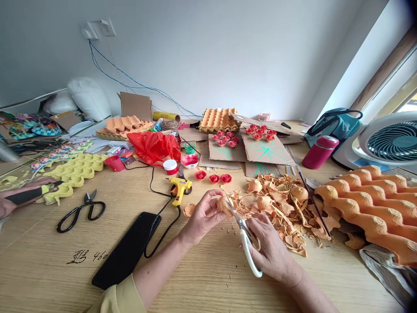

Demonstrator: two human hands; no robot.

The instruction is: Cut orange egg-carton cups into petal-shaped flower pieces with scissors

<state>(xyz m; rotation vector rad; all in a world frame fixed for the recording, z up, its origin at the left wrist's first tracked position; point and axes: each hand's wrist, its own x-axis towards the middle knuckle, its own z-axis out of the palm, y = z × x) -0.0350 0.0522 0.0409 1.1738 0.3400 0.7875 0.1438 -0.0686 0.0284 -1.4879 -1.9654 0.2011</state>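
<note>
Between the thumb and fingers of my left hand (204,214) is a small orange egg-carton cup (224,206). My right hand (269,248) grips white-handled scissors (247,250), whose blades lie against the cup's right edge. Just left of my left fingers, a cut orange cup piece (189,210) rests on the table. A heap of orange carton scraps (282,208) lies beyond and right of my right hand. Past my hands, small red paper roses (214,178) sit in a short row.
A yellow glue gun (179,190) with its cord, a black phone-like slab (127,250) and black scissors (83,211) lie to the left. A co-worker's hands (35,189) cut a yellow egg tray (76,171). Orange egg trays (371,200), a pink bottle (320,152) and a fan (387,141) stand right.
</note>
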